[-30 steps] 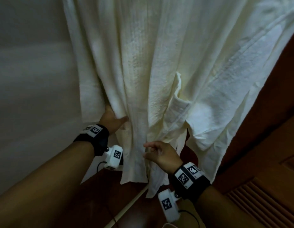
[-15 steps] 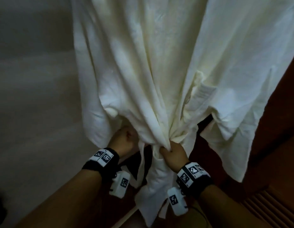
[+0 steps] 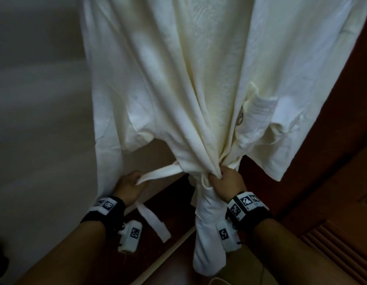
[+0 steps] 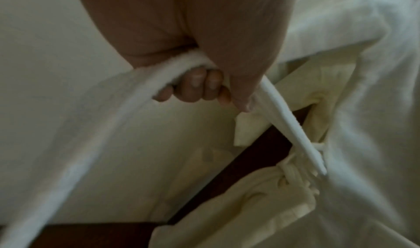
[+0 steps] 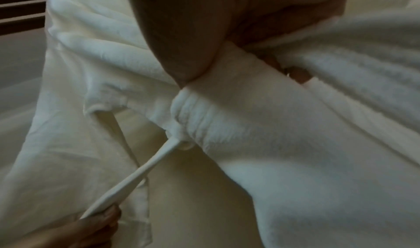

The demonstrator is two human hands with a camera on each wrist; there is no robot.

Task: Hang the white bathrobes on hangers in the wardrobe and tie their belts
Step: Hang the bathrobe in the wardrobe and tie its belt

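White robe [image 3: 178,79] hanging mid-scene, gathered low into a bunch; right hand [image 3: 226,182] clamped round that bunch; left hand [image 3: 129,186] fisted on the belt [image 3: 164,173], drawn taut leftward, loose end dangling below, near wooden floor [image 3: 174,202]

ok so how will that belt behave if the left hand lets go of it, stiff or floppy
Probably floppy: the belt runs straight only where the left hand holds it, and its free end droops limp below. It looks light and would likely swing back toward the bathrobe. Its terry-like surface seems unlikely to slip through the fingers.
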